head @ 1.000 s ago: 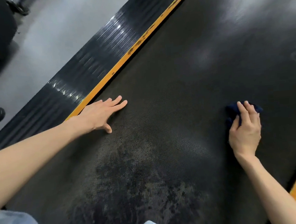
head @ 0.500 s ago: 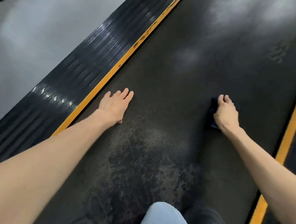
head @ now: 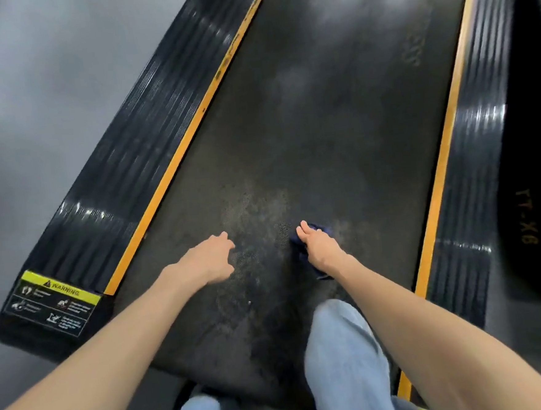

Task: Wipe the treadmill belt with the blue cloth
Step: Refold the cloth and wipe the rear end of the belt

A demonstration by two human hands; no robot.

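The blue cloth (head: pixel 320 230) is kept bunched beneath the right hand (head: pixel 319 251), whose grip is laid over it with the thumb stretched out; whether the fingers are curled into the fabric cannot be told. The cloth is thus pinned against the treadmill belt (head: pixel 337 120), presumably so that weight can be put through the palm while wiping. Dark blue folds are seen past the fingertips, on the thumb side and by the wrist. The left hand (head: pixel 210 260) is held empty, its grip apart and relaxed, near the right grip, probably as a brace; contact with the belt cannot be confirmed. A dull speckled patch (head: pixel 253 212) lies between and just ahead of both grips, likely the area being worked.
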